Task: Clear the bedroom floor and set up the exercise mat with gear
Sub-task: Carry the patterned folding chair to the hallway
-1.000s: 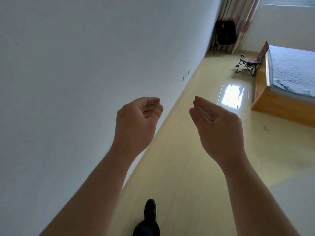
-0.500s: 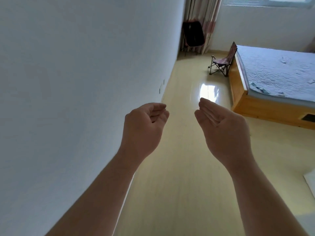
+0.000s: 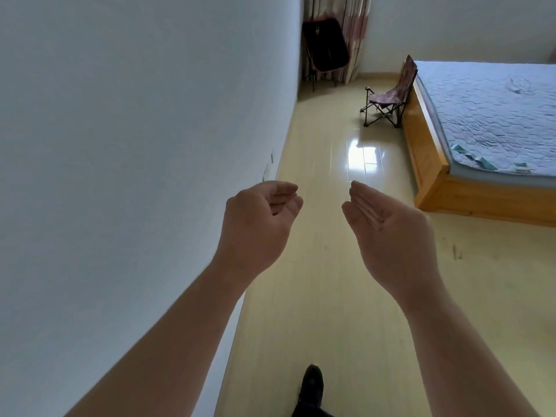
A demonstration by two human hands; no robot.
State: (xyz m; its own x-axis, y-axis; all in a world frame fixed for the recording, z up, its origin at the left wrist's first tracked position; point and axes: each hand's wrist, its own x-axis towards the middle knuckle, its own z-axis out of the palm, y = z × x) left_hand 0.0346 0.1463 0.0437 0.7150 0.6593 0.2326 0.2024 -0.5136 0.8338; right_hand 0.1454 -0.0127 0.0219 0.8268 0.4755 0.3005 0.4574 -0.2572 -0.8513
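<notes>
Both my forearms reach out ahead of me over the pale yellow floor (image 3: 325, 296), and neither hand touches anything. My left hand (image 3: 258, 224) hangs near the white wall (image 3: 135, 176) on the left, back toward me, its fingers (image 3: 282, 194) loosely curled inward with nothing in them. My right hand (image 3: 388, 233) is level with it and a little apart, palm turned left toward the other hand, its fingers (image 3: 364, 200) straight and lying close together, also holding nothing.

Farther off, a small folding camp chair (image 3: 388, 100) stands open on the floor, just beside the far corner of the wooden bed frame (image 3: 427, 164) on the right. A quilted pale blue mattress (image 3: 496, 115) lies on that frame. In the far left corner a dark chair (image 3: 326, 46) leans folded against the striped curtain (image 3: 355, 25). A bright patch of light (image 3: 364, 158) shines on the floor between my hands and the camp chair. Low on the wall, just beyond my left hand, are a couple of sockets (image 3: 272, 158), too small to make out well. At the near edge, between my arms, the toe of my black shoe (image 3: 313, 383) is planted on the floor
</notes>
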